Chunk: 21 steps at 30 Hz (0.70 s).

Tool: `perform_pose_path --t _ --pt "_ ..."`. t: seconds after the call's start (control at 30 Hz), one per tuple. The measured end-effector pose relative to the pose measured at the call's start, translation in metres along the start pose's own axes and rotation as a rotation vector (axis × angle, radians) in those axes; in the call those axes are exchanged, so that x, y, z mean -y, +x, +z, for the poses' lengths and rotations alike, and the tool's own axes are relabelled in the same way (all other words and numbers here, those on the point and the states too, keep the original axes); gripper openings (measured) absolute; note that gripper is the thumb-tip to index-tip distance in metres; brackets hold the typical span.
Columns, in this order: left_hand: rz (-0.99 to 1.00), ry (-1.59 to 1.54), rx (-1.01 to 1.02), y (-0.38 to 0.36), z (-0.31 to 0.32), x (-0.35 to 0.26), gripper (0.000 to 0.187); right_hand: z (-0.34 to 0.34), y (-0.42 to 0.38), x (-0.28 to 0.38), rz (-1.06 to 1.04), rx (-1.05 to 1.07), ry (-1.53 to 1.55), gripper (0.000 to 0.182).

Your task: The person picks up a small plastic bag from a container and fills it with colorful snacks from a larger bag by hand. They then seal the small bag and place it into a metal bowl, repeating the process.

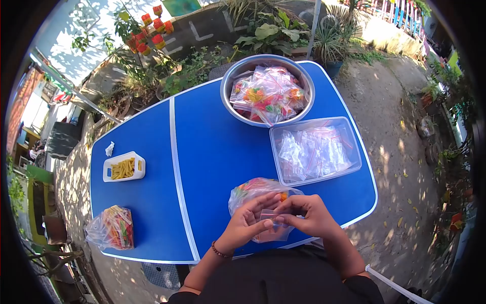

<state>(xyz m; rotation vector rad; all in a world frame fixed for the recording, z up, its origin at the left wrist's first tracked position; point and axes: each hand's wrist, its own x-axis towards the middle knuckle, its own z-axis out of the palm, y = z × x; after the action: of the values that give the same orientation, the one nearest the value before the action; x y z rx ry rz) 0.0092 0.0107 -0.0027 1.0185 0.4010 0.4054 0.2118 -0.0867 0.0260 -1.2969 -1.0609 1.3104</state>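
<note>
Close to my body, at the table's near edge, I hold a small clear zip bag (276, 234) between both hands. My left hand (248, 218) has its thumb against the bag's side, its fingers partly stretched behind. The fingertips of my right hand (309, 215) pinch near the bag's top edge. Just beyond my hands lies a larger clear plastic bag (248, 188) with colourful contents, partly hidden by them. A clear plastic box (358, 157) full of flat zip bags stands to the right. Behind it a steel bowl (226, 86) is heaped with filled little bags.
The blue folding table (217, 147) has a white seam and rim. On its left part are a white container (139, 172) of yellow sticks, a crumpled white scrap (110, 148) and a plastic bag (114, 228) of colourful sticks. Plants and a wall stand behind.
</note>
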Motion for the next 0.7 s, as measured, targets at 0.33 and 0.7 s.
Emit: perform_pose_path --t 0.33,0.7 --pt "-0.017 -0.077 -0.321 -0.013 -0.015 0.008 0.031 0.004 0.008 -0.022 -0.178 -0.071 -0.757 0.019" --pt "0.044 0.069 -0.307 -0.007 -0.005 0.009 0.029 0.019 0.016 -0.046 -0.281 -0.033 -1.002 0.015"
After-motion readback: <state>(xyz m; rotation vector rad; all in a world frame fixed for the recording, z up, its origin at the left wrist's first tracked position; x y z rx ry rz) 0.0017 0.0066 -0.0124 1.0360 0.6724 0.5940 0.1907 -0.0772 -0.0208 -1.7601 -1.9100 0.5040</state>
